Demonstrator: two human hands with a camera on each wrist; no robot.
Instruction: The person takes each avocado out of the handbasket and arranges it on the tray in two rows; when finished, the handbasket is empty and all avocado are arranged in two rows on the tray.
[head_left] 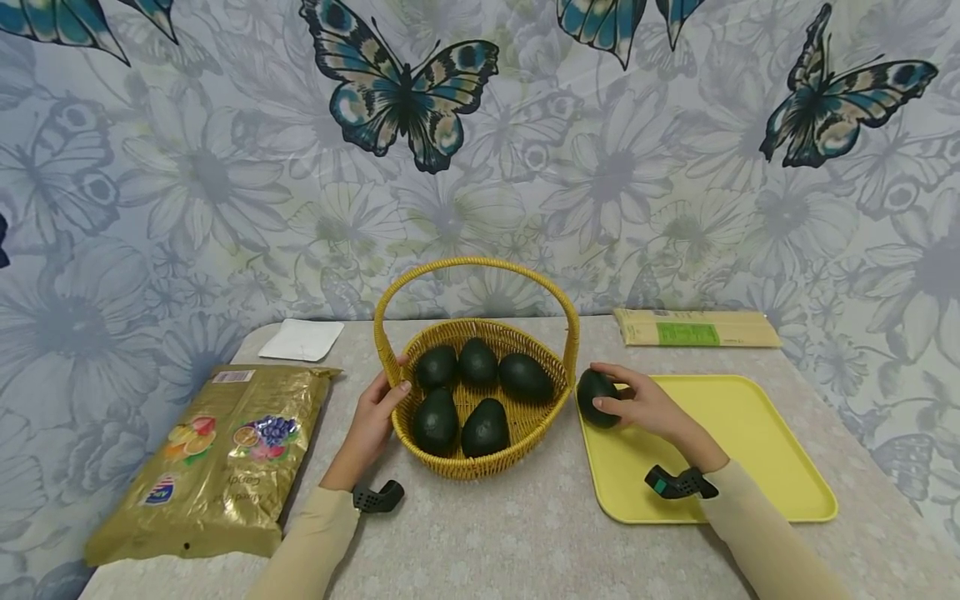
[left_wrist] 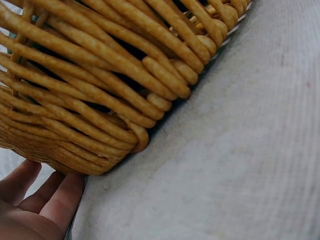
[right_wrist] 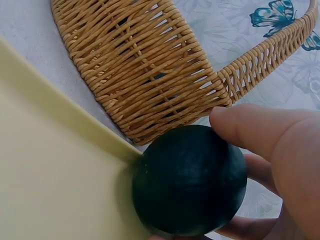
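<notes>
The basket (head_left: 468, 470) is rough, ridged wicker with a low sheen. Inside it, 5 avocados (head_left: 436, 422) look smooth and faintly glossy; right of it, 1 more avocado (right_wrist: 189, 177) matches them, and the tray (head_left: 720, 442) looks like smooth plastic. Left of it, the bag (head_left: 217, 467) is shiny, wrinkled, foil-like. Beneath it, the table (head_left: 480, 542) looks matt, cloth-covered.

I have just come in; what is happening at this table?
A person's left hand holds the side of a yellow wicker basket, which contains five dark avocados. The right hand grips a sixth avocado at the left edge of a yellow tray, outside the basket. A golden bag lies to the left.
</notes>
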